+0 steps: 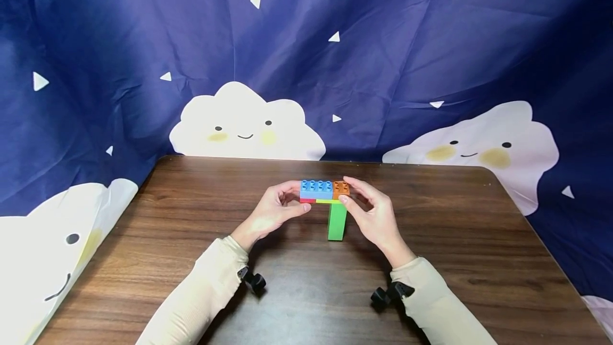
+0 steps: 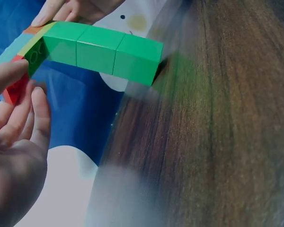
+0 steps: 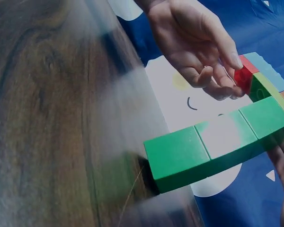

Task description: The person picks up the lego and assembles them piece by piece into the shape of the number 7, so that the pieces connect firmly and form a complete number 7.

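Note:
A column of green bricks (image 1: 337, 222) stands upright on the table, its stacked blocks showing in both wrist views. Across its top lie a lime-green brick (image 3: 270, 86) and a red brick (image 3: 246, 71) side by side. Above them sit a blue brick (image 1: 316, 190) and, to its right, an orange brick (image 1: 341, 188). My left hand (image 1: 273, 209) pinches the overhanging left end, thumb at the red brick and fingers behind. At the other end, my right hand (image 1: 378, 217) grips the orange brick between thumb in front and index finger behind.
The brown wooden table (image 1: 191, 196) extends around the bricks on all sides. Behind it hangs a dark blue cloth (image 1: 287, 41) printed with white clouds and small triangles. Black wrist devices (image 1: 252, 280) are strapped over both cream sleeves (image 1: 206, 286).

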{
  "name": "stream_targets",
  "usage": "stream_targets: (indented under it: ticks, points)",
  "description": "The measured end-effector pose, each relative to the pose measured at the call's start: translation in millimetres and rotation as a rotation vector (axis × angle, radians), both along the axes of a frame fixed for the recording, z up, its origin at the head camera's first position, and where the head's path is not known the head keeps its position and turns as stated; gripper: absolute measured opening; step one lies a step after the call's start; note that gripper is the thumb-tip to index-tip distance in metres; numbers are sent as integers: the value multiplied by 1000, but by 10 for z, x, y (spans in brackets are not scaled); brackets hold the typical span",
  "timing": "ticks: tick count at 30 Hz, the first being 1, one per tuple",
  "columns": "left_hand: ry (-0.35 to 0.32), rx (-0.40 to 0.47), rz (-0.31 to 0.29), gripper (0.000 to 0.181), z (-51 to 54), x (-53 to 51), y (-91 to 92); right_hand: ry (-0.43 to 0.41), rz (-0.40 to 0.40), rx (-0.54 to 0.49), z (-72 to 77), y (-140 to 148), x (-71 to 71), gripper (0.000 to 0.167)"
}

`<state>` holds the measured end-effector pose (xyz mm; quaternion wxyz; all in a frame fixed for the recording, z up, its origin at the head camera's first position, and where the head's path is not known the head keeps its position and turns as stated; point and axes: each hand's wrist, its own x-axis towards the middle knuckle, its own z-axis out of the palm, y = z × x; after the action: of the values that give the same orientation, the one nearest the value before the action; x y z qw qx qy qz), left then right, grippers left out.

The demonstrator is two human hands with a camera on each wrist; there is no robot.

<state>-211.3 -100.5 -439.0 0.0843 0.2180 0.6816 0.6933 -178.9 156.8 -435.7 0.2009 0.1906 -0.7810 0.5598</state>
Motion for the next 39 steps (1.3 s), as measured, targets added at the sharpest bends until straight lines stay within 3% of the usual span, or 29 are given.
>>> stream_targets:
  ticks: [6,14,20,27,35,39]
  points:
    - [45,20,59,55,-10,-2,24,-70,15,-64,24,26,0,39]
    - [313,-30,124,54,-33,-17,65,-106,-39,-66,17,81,-26,36]
    - [476,-84,141,46,-74,-34,79,-78,-6,-90,-21,125,-30,37]
    - [521,-131,150,41,-116,-46,68,-18,144,-81,-134,263,-1,42]
    - [516,-206,165,38,-154,-33,63,-56,298,-58,-246,414,7,55]
    - [493,-232,171,37,-161,-19,75,-79,329,-64,-288,437,9,56]
